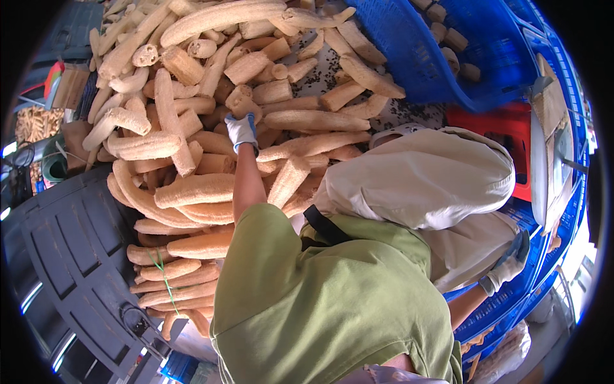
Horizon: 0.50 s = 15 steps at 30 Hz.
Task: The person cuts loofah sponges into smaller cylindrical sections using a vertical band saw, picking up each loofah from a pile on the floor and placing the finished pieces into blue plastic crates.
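Observation:
My left hand [242, 133], in a white and blue work glove, reaches into a big heap of dried loofahs [211, 189]. Its fingers are closed on the near end of a short cut loofah piece [243, 101]. Whole loofahs and cut lengths surround it on all sides. My right hand [508, 265], gloved too, is low beside my right knee at the blue crates [492, 307]. Its fingers look stretched out, and I see nothing held in it; its palm side is hidden.
A blue plastic basket [441, 64] at the far right holds several short loofah pieces [455, 40]. Under it is a red plastic stool or crate [492, 121]. Dark seeds [329, 70] litter the pale surface. At left stands a grey panelled plastic container [77, 249], next to loofahs tied with green string [167, 278].

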### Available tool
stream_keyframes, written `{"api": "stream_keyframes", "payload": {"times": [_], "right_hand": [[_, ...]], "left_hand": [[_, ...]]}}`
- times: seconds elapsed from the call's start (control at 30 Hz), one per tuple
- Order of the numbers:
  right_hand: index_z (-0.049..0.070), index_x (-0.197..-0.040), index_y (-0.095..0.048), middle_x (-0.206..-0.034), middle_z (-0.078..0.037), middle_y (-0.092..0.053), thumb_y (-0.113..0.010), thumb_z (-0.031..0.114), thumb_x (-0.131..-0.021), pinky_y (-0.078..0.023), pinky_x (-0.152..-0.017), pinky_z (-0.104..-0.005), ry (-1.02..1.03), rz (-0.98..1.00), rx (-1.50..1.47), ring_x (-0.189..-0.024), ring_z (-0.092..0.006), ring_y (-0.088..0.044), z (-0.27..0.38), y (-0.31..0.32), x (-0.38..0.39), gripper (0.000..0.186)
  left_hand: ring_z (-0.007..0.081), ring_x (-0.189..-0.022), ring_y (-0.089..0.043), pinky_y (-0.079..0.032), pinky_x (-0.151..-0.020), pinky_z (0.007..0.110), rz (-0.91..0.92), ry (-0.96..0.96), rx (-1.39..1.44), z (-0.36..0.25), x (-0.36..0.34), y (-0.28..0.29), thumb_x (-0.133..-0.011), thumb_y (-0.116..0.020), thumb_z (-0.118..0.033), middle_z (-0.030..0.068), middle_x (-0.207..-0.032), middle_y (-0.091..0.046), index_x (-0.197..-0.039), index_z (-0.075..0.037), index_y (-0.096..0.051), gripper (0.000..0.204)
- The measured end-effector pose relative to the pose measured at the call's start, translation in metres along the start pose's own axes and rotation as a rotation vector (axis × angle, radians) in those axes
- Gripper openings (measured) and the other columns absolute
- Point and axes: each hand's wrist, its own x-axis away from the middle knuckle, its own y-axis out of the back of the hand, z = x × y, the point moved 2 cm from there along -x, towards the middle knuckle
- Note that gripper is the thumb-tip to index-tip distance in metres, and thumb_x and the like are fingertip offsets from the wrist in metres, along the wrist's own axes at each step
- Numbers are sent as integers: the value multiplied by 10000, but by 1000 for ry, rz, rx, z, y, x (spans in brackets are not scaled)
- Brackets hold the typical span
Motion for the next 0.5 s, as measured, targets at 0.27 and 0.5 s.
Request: {"api": "stream_keyframes", "payload": {"times": [0.27,0.5], "right_hand": [[-19,-1259,-653,-1226,-103,-689,-641,83,-976,-482,-1013,-306,-71,-24,-104,-1113,-177,-626,-9,4,11,302],[-29,-1248,-656,-1227,-113,-690,-665,-5,-917,-482,-1010,-335,77,-18,-328,-1116,-179,-623,76,-19,11,332]], "left_hand": [[122,-999,-609,-501,-849,304,540,102,644,-94,54,1,-899,-685,-184,7,-1155,-638,-1355,-94,-554,483],[132,-1107,-592,-519,-944,268,1046,-367,726,-268,154,-29,-841,-723,10,26,-1258,-625,-1415,-66,-531,610]]}}
